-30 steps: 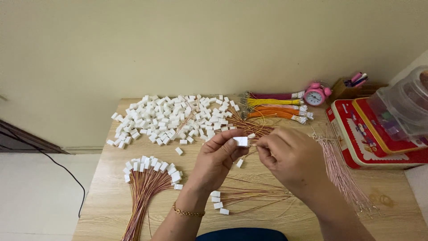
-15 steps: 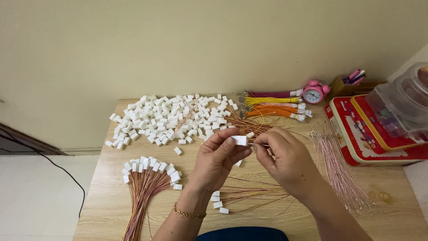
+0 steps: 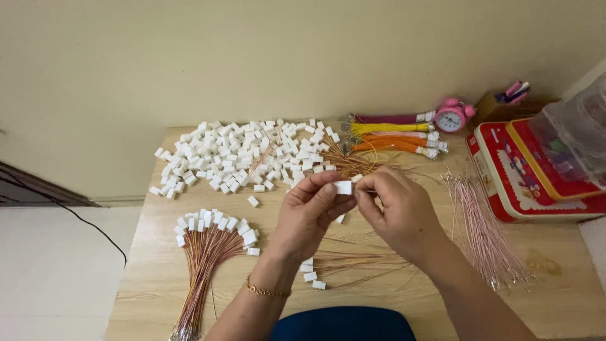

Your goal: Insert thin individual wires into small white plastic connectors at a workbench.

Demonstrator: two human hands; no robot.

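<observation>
Both hands are up over the middle of the table, meeting at one small white connector block. The left hand has it pinched between thumb and fingertips, closed tight on it. The right hand is curled in right against the block, fingers nearly shut; it looks like it's pinching a thin wire end there, but I can't tell for sure since the fingers hide it

Stuff that could go sideways, as I see it: the block is tiny and held only by the fingertips, so a bit too much push from the right hand could pop it out, and it'd drop among the loose copper-coloured wires right below or roll off toward the big pile of white blocks and get lost. A thin wire end could also bend instead of seating if it goes in at an angle. The left forearm hangs close to the finished bundle of wired blocks, so a careless elbow move could fan that out. The pink wire bunch sits near the right wrist too, easy to snag
</observation>
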